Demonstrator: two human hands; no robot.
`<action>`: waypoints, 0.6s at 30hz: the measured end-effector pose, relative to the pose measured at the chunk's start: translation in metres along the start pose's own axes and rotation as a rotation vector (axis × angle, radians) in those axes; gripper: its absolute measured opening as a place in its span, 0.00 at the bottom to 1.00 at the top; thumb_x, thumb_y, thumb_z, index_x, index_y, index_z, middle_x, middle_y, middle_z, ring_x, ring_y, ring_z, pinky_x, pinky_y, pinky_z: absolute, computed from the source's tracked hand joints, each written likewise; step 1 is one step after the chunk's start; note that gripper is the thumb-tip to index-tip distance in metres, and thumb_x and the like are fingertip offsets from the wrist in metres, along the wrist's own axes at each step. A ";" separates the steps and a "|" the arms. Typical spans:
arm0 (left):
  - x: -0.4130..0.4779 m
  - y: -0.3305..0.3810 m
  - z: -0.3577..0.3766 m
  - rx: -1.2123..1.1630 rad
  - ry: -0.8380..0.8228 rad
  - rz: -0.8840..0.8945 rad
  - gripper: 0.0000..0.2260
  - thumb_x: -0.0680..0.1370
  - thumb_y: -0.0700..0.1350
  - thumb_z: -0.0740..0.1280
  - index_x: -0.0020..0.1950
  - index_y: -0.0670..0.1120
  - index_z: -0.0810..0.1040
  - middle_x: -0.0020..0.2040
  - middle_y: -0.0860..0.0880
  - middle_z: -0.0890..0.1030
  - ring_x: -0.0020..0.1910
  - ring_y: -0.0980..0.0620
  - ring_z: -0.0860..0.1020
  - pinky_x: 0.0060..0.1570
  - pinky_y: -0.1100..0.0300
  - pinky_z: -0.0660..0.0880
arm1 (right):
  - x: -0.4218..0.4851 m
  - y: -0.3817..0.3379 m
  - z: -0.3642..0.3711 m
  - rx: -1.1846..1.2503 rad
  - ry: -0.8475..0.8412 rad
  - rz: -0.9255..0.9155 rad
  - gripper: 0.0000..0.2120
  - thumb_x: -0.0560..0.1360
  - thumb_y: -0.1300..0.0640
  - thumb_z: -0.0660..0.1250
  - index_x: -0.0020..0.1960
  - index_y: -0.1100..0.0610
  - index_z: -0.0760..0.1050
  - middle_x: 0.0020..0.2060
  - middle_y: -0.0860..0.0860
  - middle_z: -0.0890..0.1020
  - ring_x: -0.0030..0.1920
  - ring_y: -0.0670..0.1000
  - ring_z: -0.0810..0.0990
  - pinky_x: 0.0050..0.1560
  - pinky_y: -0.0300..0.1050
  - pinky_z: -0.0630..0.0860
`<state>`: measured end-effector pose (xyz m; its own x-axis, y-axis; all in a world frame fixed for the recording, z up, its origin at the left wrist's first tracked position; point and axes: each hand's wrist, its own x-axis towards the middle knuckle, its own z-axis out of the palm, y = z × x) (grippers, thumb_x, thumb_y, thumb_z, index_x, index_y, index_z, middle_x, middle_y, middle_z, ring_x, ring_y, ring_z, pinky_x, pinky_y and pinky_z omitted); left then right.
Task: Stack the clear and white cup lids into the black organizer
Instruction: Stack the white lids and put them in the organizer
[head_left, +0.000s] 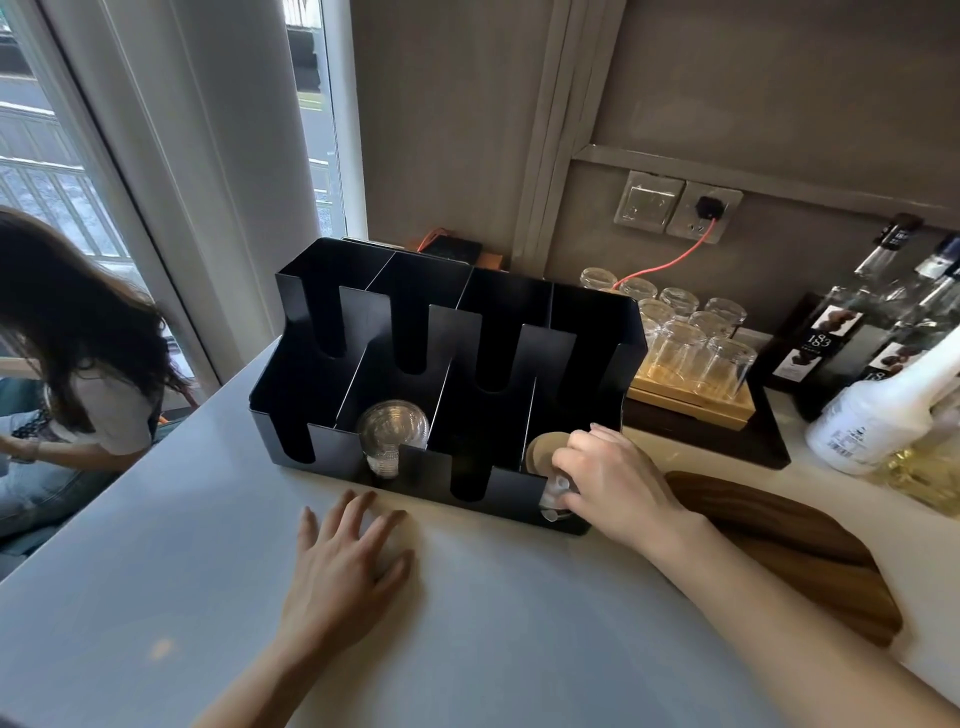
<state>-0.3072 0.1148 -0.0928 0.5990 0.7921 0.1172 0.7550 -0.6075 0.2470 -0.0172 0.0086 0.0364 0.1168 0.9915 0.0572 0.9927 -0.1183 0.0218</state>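
Note:
A black organizer (597, 332) with slotted compartments stands on the pale counter. A stack of clear cup lids (392, 428) fills its second front compartment from the left. In the rightmost front compartment sits a stack of white lids (540, 452). My right hand (613, 480) is at that compartment's front slot, fingers closed around the white lid stack. My left hand (348, 566) lies flat on the counter in front of the organizer, fingers spread, holding nothing.
Upturned glasses (696, 343) stand on a wooden tray right of the organizer. Syrup bottles (852, 332) and a white bottle (872, 415) line the far right. A dark wooden board (810, 561) lies by my right arm. A person (78, 353) sits at left.

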 end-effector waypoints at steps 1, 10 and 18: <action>0.000 0.000 0.000 0.001 0.000 0.000 0.24 0.74 0.63 0.59 0.67 0.57 0.77 0.71 0.46 0.75 0.75 0.42 0.67 0.74 0.35 0.56 | 0.001 -0.001 0.000 -0.001 0.000 -0.001 0.04 0.71 0.55 0.73 0.43 0.56 0.80 0.38 0.51 0.79 0.43 0.54 0.80 0.71 0.49 0.69; 0.001 0.000 0.001 0.008 0.001 0.000 0.24 0.74 0.63 0.59 0.68 0.58 0.76 0.72 0.47 0.74 0.76 0.43 0.66 0.74 0.36 0.55 | -0.001 0.000 -0.001 0.004 0.008 0.005 0.06 0.71 0.54 0.73 0.44 0.56 0.80 0.39 0.50 0.77 0.43 0.53 0.78 0.71 0.48 0.68; -0.001 -0.001 0.001 0.004 0.005 0.001 0.24 0.74 0.63 0.59 0.68 0.58 0.76 0.71 0.47 0.75 0.75 0.43 0.67 0.74 0.35 0.56 | 0.001 -0.002 0.004 -0.011 0.016 0.000 0.05 0.71 0.55 0.73 0.43 0.55 0.79 0.39 0.51 0.77 0.43 0.54 0.78 0.68 0.49 0.70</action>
<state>-0.3078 0.1146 -0.0939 0.5985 0.7917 0.1226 0.7555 -0.6087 0.2425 -0.0186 0.0098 0.0321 0.1163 0.9905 0.0732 0.9923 -0.1190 0.0331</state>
